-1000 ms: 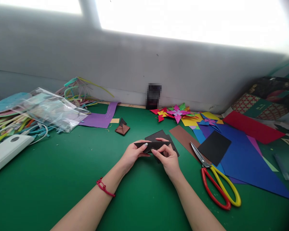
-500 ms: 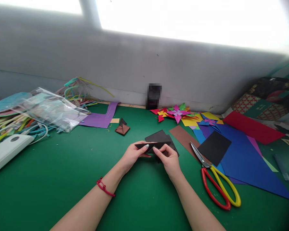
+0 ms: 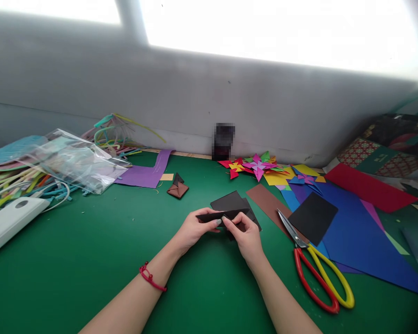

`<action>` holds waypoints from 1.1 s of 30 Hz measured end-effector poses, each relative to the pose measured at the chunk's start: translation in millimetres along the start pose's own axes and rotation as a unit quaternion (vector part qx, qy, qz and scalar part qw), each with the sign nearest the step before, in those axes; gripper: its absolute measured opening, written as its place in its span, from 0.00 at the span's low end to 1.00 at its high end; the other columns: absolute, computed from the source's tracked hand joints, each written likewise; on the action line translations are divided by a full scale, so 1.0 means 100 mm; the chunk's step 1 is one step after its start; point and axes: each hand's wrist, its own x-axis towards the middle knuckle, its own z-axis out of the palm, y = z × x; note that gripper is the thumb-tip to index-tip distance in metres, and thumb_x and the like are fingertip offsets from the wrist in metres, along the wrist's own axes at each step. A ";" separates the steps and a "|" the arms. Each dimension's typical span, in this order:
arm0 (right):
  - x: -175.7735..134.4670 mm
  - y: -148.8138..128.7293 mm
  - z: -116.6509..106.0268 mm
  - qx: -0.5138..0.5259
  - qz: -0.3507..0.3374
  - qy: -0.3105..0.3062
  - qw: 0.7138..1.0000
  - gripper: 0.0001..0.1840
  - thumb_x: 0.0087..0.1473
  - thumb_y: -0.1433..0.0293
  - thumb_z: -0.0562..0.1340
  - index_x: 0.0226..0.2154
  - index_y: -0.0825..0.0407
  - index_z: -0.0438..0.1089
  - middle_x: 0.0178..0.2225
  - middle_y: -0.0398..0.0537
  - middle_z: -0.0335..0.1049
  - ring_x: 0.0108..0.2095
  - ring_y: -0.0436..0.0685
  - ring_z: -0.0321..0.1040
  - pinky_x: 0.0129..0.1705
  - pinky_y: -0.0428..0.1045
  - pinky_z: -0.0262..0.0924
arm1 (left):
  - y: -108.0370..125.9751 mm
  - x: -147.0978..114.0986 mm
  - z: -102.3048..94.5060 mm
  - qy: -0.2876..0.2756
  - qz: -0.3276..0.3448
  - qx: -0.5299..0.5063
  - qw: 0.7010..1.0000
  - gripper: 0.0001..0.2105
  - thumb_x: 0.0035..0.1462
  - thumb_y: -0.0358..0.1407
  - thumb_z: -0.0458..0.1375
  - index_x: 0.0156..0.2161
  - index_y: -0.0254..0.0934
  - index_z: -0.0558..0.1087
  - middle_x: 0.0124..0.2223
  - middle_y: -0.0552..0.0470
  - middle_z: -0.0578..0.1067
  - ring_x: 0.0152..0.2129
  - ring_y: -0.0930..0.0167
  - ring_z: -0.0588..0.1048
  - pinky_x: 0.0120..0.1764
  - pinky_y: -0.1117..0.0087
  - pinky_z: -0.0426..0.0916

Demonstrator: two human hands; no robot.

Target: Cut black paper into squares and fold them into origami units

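A folded piece of black paper (image 3: pixel 209 217) is held above the green table by both hands. My left hand (image 3: pixel 197 228) pinches its left end between thumb and fingers. The fingers of my right hand (image 3: pixel 245 232) are closed on its right part, and both thumbs meet near the middle. Just behind the hands lie flat black paper pieces (image 3: pixel 230 201), partly covered by them. Farther off to the left sits a small folded brown and black paper piece (image 3: pixel 178 189).
Scissors (image 3: pixel 301 243) with red and yellow handles lie right of my hands, beside brown paper (image 3: pixel 264 199), a black sheet (image 3: pixel 313 218) and blue sheets (image 3: pixel 358 241). Folded paper stars (image 3: pixel 257 164) stand near the wall. Left are a plastic bag (image 3: pixel 87 160), purple paper (image 3: pixel 142 175) and a white device (image 3: pixel 16 225).
The left thumb has slid slightly right and down along the black paper, closer to the right thumb. Both hands keep their hold. The view has shifted slightly.
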 end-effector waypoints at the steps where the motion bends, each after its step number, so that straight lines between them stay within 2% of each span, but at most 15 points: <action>1: 0.00 0.00 0.00 -0.002 0.002 0.002 1.000 0.16 0.44 0.62 0.62 0.17 0.52 0.56 0.17 0.37 0.55 0.19 0.47 0.51 0.21 0.43 0.45 | 0.00 0.00 0.00 -0.001 0.001 0.002 1.000 0.13 0.44 0.36 0.61 0.37 0.32 0.72 0.37 0.47 0.73 0.35 0.67 0.71 0.36 0.64 0.70; 6: 0.01 0.01 0.01 -0.002 0.004 0.006 1.000 0.16 0.44 0.62 0.62 0.18 0.52 0.56 0.18 0.39 0.57 0.21 0.48 0.54 0.22 0.43 0.48 | -0.02 0.02 -0.01 -0.007 0.011 0.015 1.000 0.11 0.45 0.36 0.60 0.35 0.33 0.72 0.42 0.46 0.73 0.37 0.66 0.71 0.38 0.65 0.69; 9: 0.01 0.01 0.01 -0.005 0.004 0.006 1.000 0.16 0.44 0.63 0.62 0.18 0.52 0.56 0.18 0.39 0.59 0.21 0.49 0.56 0.23 0.43 0.50 | -0.03 0.03 0.00 -0.003 0.035 0.043 0.998 0.11 0.45 0.35 0.60 0.36 0.34 0.72 0.43 0.47 0.73 0.39 0.66 0.70 0.42 0.66 0.66; 12: 0.01 0.02 0.02 -0.022 0.007 0.012 1.000 0.16 0.44 0.62 0.62 0.18 0.52 0.56 0.17 0.38 0.58 0.20 0.48 0.54 0.22 0.43 0.48 | -0.05 0.03 0.00 0.032 0.057 0.098 0.993 0.10 0.45 0.35 0.60 0.35 0.34 0.73 0.38 0.48 0.75 0.37 0.68 0.71 0.42 0.70 0.64; 16: 0.00 0.02 0.02 -0.038 0.004 0.014 0.999 0.16 0.44 0.61 0.62 0.18 0.52 0.57 0.16 0.38 0.57 0.19 0.48 0.54 0.20 0.43 0.48 | -0.07 0.03 -0.02 0.080 0.047 0.143 0.985 0.10 0.43 0.37 0.61 0.31 0.33 0.74 0.30 0.51 0.74 0.29 0.71 0.71 0.33 0.73 0.65; 22: -0.01 0.03 0.02 -0.017 -0.001 0.009 1.000 0.16 0.43 0.60 0.62 0.18 0.53 0.58 0.16 0.39 0.58 0.18 0.48 0.56 0.20 0.43 0.51 | -0.05 0.01 -0.01 0.077 0.032 0.117 0.990 0.10 0.42 0.37 0.62 0.31 0.33 0.74 0.28 0.52 0.74 0.26 0.72 0.71 0.32 0.74 0.66; 24: -0.01 0.02 0.04 0.013 -0.005 0.013 1.000 0.13 0.42 0.60 0.63 0.23 0.53 0.62 0.19 0.40 0.61 0.20 0.49 0.59 0.20 0.44 0.55 | -0.05 0.01 -0.01 0.084 0.031 0.107 0.990 0.10 0.42 0.36 0.62 0.31 0.33 0.74 0.27 0.52 0.73 0.25 0.73 0.71 0.32 0.73 0.67; 25: 0.00 0.01 0.04 0.037 -0.007 0.016 0.999 0.14 0.42 0.61 0.63 0.28 0.52 0.64 0.22 0.42 0.63 0.22 0.50 0.62 0.21 0.44 0.57 | -0.04 0.02 -0.01 0.092 0.032 0.100 0.990 0.10 0.42 0.37 0.62 0.31 0.33 0.73 0.27 0.52 0.73 0.25 0.73 0.71 0.32 0.73 0.67; 27: 0.00 -0.02 0.05 0.092 -0.007 0.015 0.996 0.23 0.42 0.61 0.63 0.43 0.50 0.61 0.27 0.44 0.66 0.25 0.52 0.65 0.21 0.45 0.60 | -0.04 0.03 -0.02 0.108 0.033 0.079 0.990 0.10 0.41 0.37 0.62 0.31 0.33 0.73 0.28 0.52 0.73 0.26 0.73 0.71 0.32 0.73 0.68; 29: 0.01 -0.03 0.06 0.140 0.001 0.014 0.990 0.34 0.43 0.63 0.63 0.52 0.46 0.52 0.28 0.42 0.65 0.26 0.53 0.66 0.20 0.45 0.61 | -0.04 0.03 -0.03 0.121 0.033 0.059 0.990 0.11 0.41 0.38 0.62 0.31 0.33 0.73 0.30 0.52 0.73 0.27 0.72 0.71 0.32 0.72 0.69; 31: 0.02 -0.03 0.05 0.172 0.012 0.014 0.985 0.36 0.43 0.64 0.64 0.54 0.44 0.50 0.27 0.41 0.64 0.25 0.53 0.67 0.20 0.46 0.63 | -0.04 0.03 -0.03 0.125 0.032 0.049 0.990 0.11 0.41 0.38 0.62 0.31 0.33 0.73 0.30 0.52 0.72 0.26 0.73 0.71 0.33 0.71 0.69; 33: 0.03 -0.01 0.04 0.183 0.021 -0.002 0.983 0.30 0.43 0.65 0.64 0.50 0.46 0.56 0.28 0.42 0.64 0.26 0.53 0.67 0.20 0.47 0.64 | -0.03 0.03 -0.03 0.121 0.028 0.049 0.991 0.11 0.41 0.37 0.62 0.31 0.33 0.73 0.30 0.52 0.72 0.26 0.73 0.71 0.33 0.71 0.69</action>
